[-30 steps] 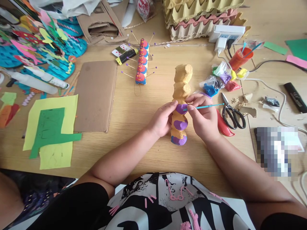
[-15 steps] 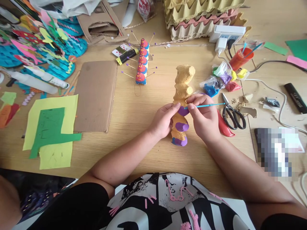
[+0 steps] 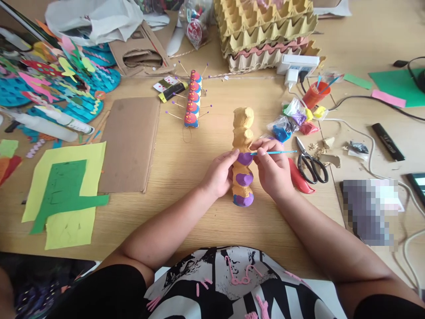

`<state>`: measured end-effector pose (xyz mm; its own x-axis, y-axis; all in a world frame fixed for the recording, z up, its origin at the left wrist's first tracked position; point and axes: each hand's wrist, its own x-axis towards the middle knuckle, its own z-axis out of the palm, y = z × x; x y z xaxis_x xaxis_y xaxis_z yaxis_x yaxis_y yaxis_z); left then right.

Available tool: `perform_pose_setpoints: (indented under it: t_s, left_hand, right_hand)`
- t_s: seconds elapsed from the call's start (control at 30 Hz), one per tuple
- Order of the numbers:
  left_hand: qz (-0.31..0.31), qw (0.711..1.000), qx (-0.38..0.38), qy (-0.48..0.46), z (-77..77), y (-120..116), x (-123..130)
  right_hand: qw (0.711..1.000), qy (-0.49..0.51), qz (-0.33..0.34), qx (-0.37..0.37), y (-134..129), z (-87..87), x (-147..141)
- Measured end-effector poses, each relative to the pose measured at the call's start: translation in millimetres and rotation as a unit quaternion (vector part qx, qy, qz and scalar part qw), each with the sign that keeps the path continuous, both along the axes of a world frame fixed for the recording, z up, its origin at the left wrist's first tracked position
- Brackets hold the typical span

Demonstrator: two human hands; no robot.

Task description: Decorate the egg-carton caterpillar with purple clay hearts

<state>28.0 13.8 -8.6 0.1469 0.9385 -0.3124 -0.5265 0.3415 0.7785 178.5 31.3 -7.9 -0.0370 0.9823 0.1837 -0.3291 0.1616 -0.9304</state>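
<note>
In front of me stands a bumpy egg-carton strip [image 3: 243, 138] coated in yellow-orange clay. Its lower bumps carry purple clay patches [image 3: 245, 179], with some blue at the lowest one. My left hand [image 3: 217, 173] is closed on the strip's left side, the thumb near the upper purple patch. Between the thumb and fingers of my right hand [image 3: 272, 168] is a thin blue modelling tool [image 3: 279, 153], its left tip at that patch. Right of my right hand lie black-handled scissors [image 3: 312, 166] and a red pouch [image 3: 300, 177], partly hidden by the hand.
A red-and-blue caterpillar strip [image 3: 193, 106] with purple-tipped sticks lies beyond, near a cardboard sheet [image 3: 129, 146]. Bagged coloured clay [image 3: 282, 132], an orange cup [image 3: 317, 95] and a power strip [image 3: 299, 64] stand back right. Egg trays [image 3: 265, 35] are stacked behind; a cable [image 3: 375, 141] crosses the right.
The camera view has shifted, moving everything slightly left and mostly lower. Both hands keep their holds, and the tool lies flatter, its tip now at the purple patch's right edge.
</note>
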Motion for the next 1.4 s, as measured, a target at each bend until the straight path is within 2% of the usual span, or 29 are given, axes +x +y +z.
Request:
perform_pose_setpoints:
  t_s: [0.13,0.23,0.27,0.33,0.43,0.5,0.63,0.8,0.87,1.0,1.1,1.23,1.33,1.4]
  left_hand:
    - [-0.023,0.999,-0.017,0.045,-1.1,5.8,-3.0]
    - [0.004,0.986,0.021,0.165,-1.7,9.3,-9.0]
    - [0.016,0.970,0.055,0.236,-2.6,10.4,-11.3]
    - [0.034,0.915,0.132,0.380,-5.6,12.7,-15.5]
    - [0.070,0.854,0.211,0.470,-12.0,16.3,-20.1]
    - [0.082,0.830,0.239,0.497,-16.2,18.8,-22.2]
    - [0.066,0.837,0.243,0.486,-21.2,22.9,-24.8]
    - [0.040,0.864,0.246,0.438,-20.6,23.1,-24.0]
    - [0.032,0.866,0.252,0.431,-19.1,22.9,-23.6]
    - [0.036,0.857,0.257,0.446,-17.0,24.3,-24.1]
    - [0.039,0.840,0.272,0.467,-16.3,25.0,-23.9]
    - [0.036,0.817,0.298,0.492,-17.4,24.4,-21.9]
    - [0.024,0.808,0.310,0.500,-20.4,24.3,-20.6]
    - [0.018,0.803,0.316,0.504,-22.3,24.8,-20.5]
  right_hand:
    - [0.997,0.008,-0.007,-0.072,1.2,-1.9,-0.9]
    - [0.995,0.002,-0.023,-0.102,1.7,-3.4,-2.1]
    - [0.994,0.003,-0.024,-0.110,1.8,-4.5,-2.7]
    - [0.992,-0.001,-0.019,-0.123,2.3,-8.1,-4.0]
    - [0.993,-0.031,-0.024,-0.113,4.8,-15.9,-4.9]
    - [0.992,-0.062,-0.014,-0.111,7.2,-20.5,-4.4]
    - [0.986,-0.128,-0.002,-0.102,9.9,-22.8,-2.2]
    - [0.979,-0.187,-0.035,-0.067,5.0,-16.7,-1.8]
    - [0.978,-0.196,-0.041,-0.061,3.1,-16.3,-2.0]
    - [0.974,-0.211,-0.038,-0.072,2.8,-20.8,-1.2]
    - [0.971,-0.230,-0.043,-0.053,5.3,-21.6,1.6]
    - [0.965,-0.245,-0.091,-0.008,13.7,-7.6,13.6]
    - [0.944,-0.299,-0.136,0.030,22.5,9.5,31.8]
    - [0.902,-0.409,-0.137,0.041,27.4,17.9,45.1]
